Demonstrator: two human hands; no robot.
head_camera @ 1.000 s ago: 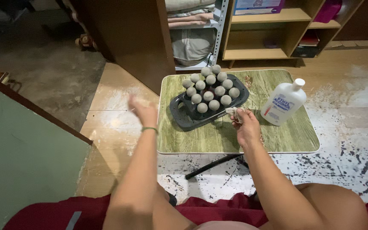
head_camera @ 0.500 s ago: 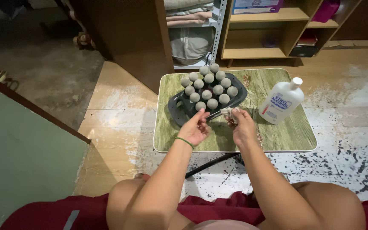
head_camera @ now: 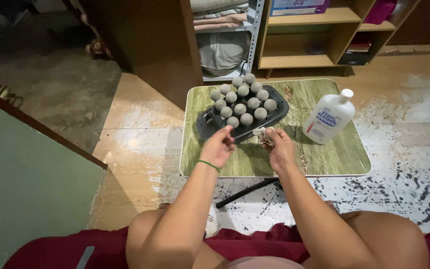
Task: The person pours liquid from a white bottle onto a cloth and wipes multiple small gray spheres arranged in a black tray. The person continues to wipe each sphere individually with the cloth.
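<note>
Left hand (head_camera: 218,147): at the centre of the frame, reaching to the near rim of the dark tray; the finger grip is drawn together at the rim, but whether it pinches anything there cannot be told. A green band circles the wrist.
Right hand (head_camera: 278,149): just right of the left hand, grip clamped on a small pale wad of cloth or cotton (head_camera: 265,134), held up off the desk and close to the tray's near corner, within easy reach of both tray and bottle.
Dark plastic tray with grey round-topped pieces (head_camera: 207,122): lies in the upper-left part of the desk, turned at an angle so that one long edge faces the hands; the grey pieces (head_camera: 246,118) stand upright in rows, each in its own seat, which keeps them apart.
White plastic bottle with a white cap (head_camera: 329,117): at centre right of the frame, on the right part of the desk, capped and well apart from the tray, on the side of the hand that holds the wad.
Small folding desk with green wood-grain top (head_camera: 324,157): centre of the frame, drawn close before the seated person's knees.
Background: wooden shelving (head_camera: 299,62) across the upper frame; paint-spattered floor (head_camera: 409,169) at right.
</note>
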